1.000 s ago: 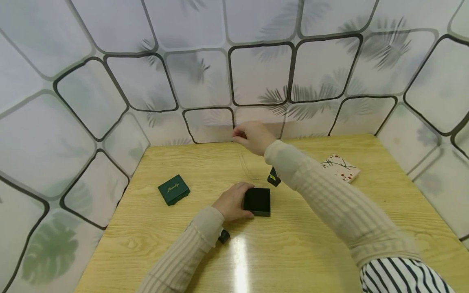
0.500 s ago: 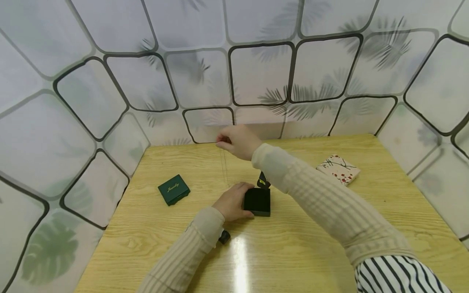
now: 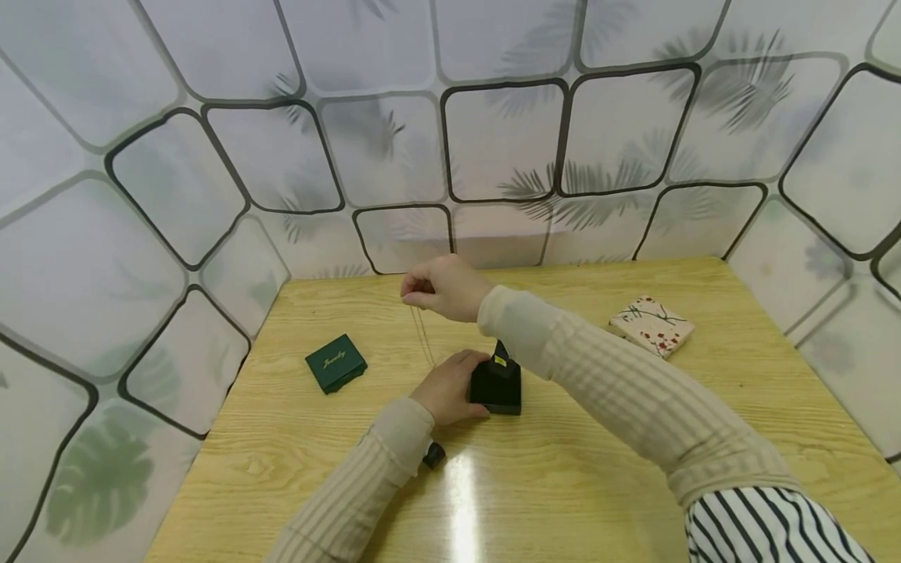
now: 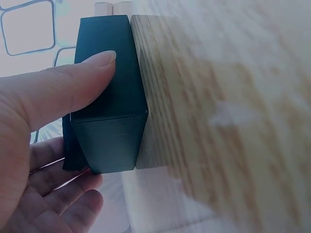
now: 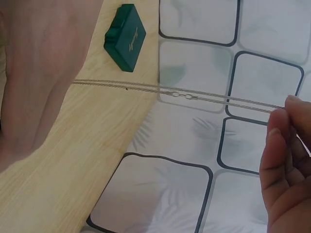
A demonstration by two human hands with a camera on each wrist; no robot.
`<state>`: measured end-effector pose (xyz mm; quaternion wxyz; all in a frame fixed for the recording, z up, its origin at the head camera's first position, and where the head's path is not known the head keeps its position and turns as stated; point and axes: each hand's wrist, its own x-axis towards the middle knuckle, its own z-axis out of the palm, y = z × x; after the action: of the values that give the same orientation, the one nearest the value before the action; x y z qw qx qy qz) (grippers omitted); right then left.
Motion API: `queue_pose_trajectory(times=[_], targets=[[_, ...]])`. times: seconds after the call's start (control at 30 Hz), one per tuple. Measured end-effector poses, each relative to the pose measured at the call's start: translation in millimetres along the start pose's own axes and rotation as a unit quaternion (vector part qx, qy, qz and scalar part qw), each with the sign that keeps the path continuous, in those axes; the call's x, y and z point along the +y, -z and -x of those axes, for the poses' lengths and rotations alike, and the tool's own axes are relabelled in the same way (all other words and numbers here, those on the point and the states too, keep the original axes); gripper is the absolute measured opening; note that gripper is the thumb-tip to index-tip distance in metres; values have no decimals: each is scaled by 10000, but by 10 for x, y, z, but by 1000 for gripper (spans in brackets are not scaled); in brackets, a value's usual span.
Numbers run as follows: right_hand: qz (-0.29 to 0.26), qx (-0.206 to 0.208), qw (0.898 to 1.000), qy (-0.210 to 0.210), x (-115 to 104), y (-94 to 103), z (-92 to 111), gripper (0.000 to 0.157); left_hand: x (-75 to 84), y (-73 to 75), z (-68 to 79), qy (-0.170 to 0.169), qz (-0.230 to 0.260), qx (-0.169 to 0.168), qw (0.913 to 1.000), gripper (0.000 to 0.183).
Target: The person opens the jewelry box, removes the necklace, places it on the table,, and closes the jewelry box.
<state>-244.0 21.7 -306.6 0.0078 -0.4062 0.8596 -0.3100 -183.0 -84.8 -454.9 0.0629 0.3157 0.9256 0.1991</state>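
My left hand [image 3: 449, 387] grips the open jewelry box base [image 3: 493, 397] on the table, with black lining facing up. In the left wrist view, my thumb lies along the dark green side [image 4: 109, 102] of the box and the other fingers reach round behind it. Higher up, my right hand [image 3: 450, 291] pinches a thin necklace chain [image 3: 420, 328] between thumb and fingertips. The chain hangs doubled, its small clasp [image 5: 182, 96] showing in the right wrist view. Its lower end passes behind my left hand and is hidden there.
To the left on the wooden table [image 3: 296, 453] lies a green box lid [image 3: 335, 362] with gold lettering. A pale floral-patterned box [image 3: 655, 324] is at the back right. Patterned cloth walls [image 3: 507, 141] enclose the table's back and sides.
My right hand has moved left, then slightly lower, carrying the necklace; its lower end has shifted left of the jewelry box to behind my left hand. My left hand keeps its hold on the box.
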Motion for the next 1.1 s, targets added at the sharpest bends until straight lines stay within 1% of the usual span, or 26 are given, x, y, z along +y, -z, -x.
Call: queue_pose_trajectory(times=[0.27, 0.47, 0.57, 0.8, 1.1], targets=[[-260, -283, 9992, -53, 20, -60, -1, 5, -2, 4, 5, 15, 4, 18, 10000, 85], [-431, -511, 9977, -61, 66, -138, -1, 10, -5, 4, 0, -47, 34, 58, 10000, 85], [-389, -597, 9975, -39, 77, -165, -5, 11, 0, 15, 4, -97, 5, 75, 9999, 84], [-235, -716, 9971, -75, 137, -226, -46, 11, -13, 0, -9, -79, -77, 24, 9999, 85], [-233, -767, 9959, -421, 345, -274, -91, 10, -18, -6, -10, -85, -68, 81, 9999, 86]])
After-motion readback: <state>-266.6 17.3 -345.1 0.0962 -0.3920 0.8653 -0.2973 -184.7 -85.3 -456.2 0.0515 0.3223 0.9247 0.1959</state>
